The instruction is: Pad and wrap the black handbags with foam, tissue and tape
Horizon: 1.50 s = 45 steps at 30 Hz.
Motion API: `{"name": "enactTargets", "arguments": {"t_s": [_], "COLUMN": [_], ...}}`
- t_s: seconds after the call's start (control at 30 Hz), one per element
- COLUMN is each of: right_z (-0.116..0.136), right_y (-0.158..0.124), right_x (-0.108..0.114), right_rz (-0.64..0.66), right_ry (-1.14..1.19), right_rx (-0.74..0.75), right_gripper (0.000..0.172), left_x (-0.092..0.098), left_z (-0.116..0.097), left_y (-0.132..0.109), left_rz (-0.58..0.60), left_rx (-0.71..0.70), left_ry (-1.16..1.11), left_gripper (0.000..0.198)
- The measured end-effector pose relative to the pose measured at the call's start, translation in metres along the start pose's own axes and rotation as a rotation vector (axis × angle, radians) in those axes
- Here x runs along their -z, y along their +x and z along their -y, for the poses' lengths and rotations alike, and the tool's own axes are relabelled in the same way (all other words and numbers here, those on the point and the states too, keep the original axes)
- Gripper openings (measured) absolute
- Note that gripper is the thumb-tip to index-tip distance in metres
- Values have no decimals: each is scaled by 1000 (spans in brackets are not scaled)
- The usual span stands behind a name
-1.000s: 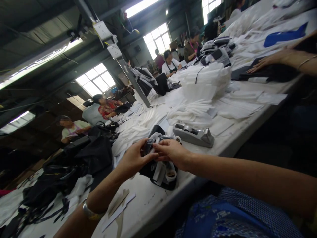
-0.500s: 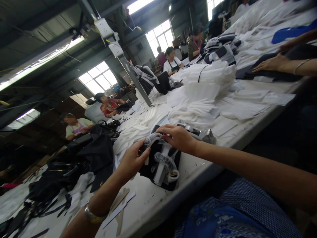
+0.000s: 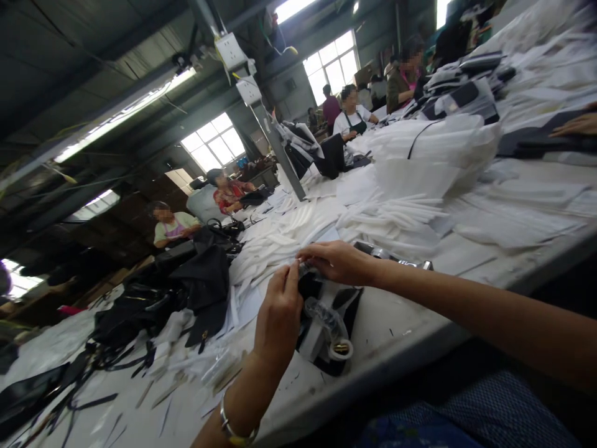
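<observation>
On the near part of the table lies a small black bag (image 3: 326,367), with white wrapping and crinkled clear plastic (image 3: 326,317) on top. A white ring with gold-coloured metal inside (image 3: 341,349) rests at its near end. My left hand (image 3: 280,305) has thumb and fingers pinched at the bag's far end, on a plastic-wrapped strap that is mostly hidden. My right hand (image 3: 338,260) reaches in from the right, fingers curled over the same strap, its fingertips meeting those of the left. Just behind the right wrist is a grey tape dispenser (image 3: 396,256), partly covered by the forearm.
White foam strips (image 3: 392,214) and a banded bundle of white sheets (image 3: 433,149) cover the table beyond. Black bags (image 3: 200,280) are heaped at left. A metal post (image 3: 282,152) rises mid-table. A co-worker's hand (image 3: 578,124) rests on black material at right; other people sit across.
My left hand has swung up and inward, and both hands' fingertips now meet at the strap, covering it. The whole view has shifted, so the scene sits further right.
</observation>
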State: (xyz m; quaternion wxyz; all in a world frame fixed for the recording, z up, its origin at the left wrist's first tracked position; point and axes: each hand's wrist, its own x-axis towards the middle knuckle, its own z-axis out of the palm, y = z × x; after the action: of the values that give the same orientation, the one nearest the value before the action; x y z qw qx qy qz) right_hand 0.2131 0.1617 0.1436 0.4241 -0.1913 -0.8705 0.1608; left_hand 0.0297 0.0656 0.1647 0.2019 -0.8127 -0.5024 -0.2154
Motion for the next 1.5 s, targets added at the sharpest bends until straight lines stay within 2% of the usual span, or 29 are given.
{"name": "enactTargets", "arguments": {"t_s": [0.1, 0.27, 0.33, 0.43, 0.5, 0.57, 0.6, 0.67, 0.73, 0.8, 0.9, 1.0, 1.07, 1.13, 1.2, 1.27, 1.4, 1.43, 1.5], "right_z": [-5, -21, -24, -20, -14, -9, -7, -6, -8, -13, -20, -27, -31, -35, -36, -31, -1, 9, 28], "right_y": [-7, -8, -6, -4, -3, -1, -1, 1, 4, 6, 9, 12, 14, 16, 17, 15, -2, -7, -14], "right_x": [-1, -9, -11, -10, -9, -8, -8, -7, -6, -4, -1, 1, 2, 4, 8, 13, 20, 20, 14], "right_rz": [-27, -56, -57, -55, -48, -43, -39, -24, 2, 37, 72, 144, 225, 301, 314, 246, -139, -199, -177], "right_ry": [99, 89, 82, 23, -23, -57, -75, -111, -132, -113, -18, 86, 166, 269, 362, 393, 287, 311, 473], "right_rx": [38, 50, 42, -24, -71, -97, -105, -122, -141, -161, -194, -206, -190, -192, -213, -228, -322, -369, -453], "right_gripper": [34, 23, 23, 23, 23, 25, 26, 28, 29, 29, 27, 23, 21, 29, 34, 33, 29, 28, 29], "left_x": [-8, -12, -4, 21, 38, 47, 47, 39, 27, 18, 16, 19, 18, 16, 14, 14, 19, 21, 23], "left_z": [-3, -8, -9, -9, -9, -9, -9, -8, -8, -8, -8, -3, 4, 14, 24, 30, 29, 27, 21], "left_y": [-4, -18, -25, -29, -25, -18, -14, -7, -4, -4, -3, 0, 3, 7, 9, 10, 12, 12, 14], "left_rz": [-15, 49, 73, 60, -6, -107, -146, -154, -99, -41, 40, 129, 213, 337, 437, 471, 489, 496, 505], "left_rx": [63, 93, 74, 63, 105, 168, 193, 227, 248, 272, 310, 411, 564, 761, 924, 997, 960, 933, 874], "left_ry": [46, 108, 169, 206, 145, 72, 53, 51, 65, 81, 43, -239, -571, -987, -1370, -1591, -1585, -1542, -1434], "left_gripper": [58, 73, 74, 64, 48, 28, 23, 30, 34, 24, 19, 21, 13, 26, 33, 36, 35, 36, 39]}}
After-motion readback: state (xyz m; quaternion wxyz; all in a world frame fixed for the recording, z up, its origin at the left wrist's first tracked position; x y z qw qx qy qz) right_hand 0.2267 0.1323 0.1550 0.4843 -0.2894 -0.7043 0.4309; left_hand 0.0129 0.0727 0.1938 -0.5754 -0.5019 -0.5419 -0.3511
